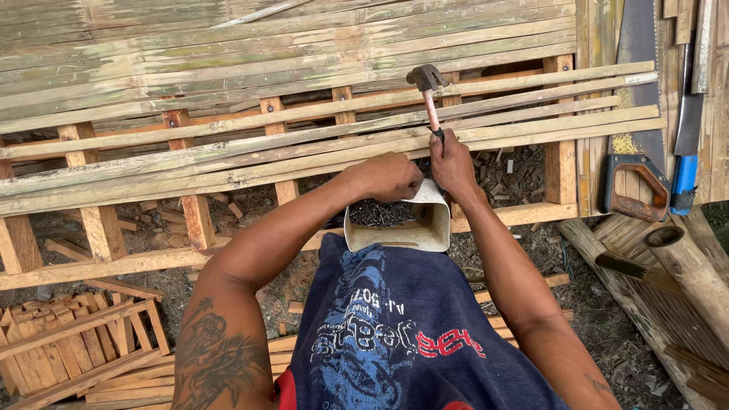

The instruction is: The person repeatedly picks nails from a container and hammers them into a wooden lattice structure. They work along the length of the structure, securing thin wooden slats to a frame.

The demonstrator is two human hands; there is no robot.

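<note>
My right hand [451, 161] grips the pink handle of a claw hammer [427, 85], whose dark head rests over the bamboo slats [319, 137]. My left hand [389, 176] reaches into a cut white plastic container [433, 231] full of dark nails [380, 213], fingers curled down among them. The container sits against my blue printed shirt, just below the slats. The long split-bamboo slats lie across a wooden frame [560, 159] with short upright blocks.
A hand saw [636, 114] with a rusty handle and a blue-handled blade [687, 129] lie at the right. A thick bamboo pole [691, 269] slants at lower right. Small wood blocks [61, 349] are piled at lower left. Dirt and wood chips cover the ground beneath.
</note>
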